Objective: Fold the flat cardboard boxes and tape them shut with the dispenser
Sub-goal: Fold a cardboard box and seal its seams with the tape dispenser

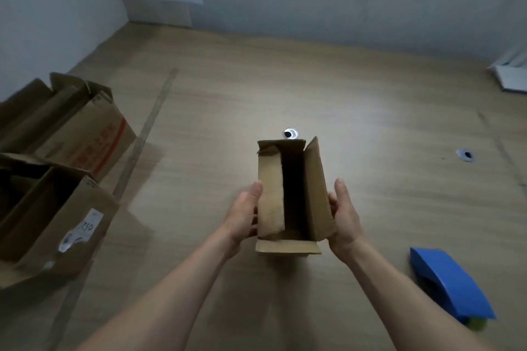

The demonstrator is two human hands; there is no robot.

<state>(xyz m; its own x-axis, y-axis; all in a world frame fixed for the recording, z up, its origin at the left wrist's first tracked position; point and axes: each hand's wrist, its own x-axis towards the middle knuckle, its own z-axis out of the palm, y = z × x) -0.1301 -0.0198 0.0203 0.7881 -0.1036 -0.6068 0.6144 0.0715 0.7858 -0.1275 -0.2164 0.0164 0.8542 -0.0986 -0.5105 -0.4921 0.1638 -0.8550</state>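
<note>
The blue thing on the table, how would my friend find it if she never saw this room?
Start at the wooden table and the small open box held between both hands. Look toward the near right corner, past the right hand. The blue tape dispenser lies there alone, the only blue thing among brown cardboard.
</note>
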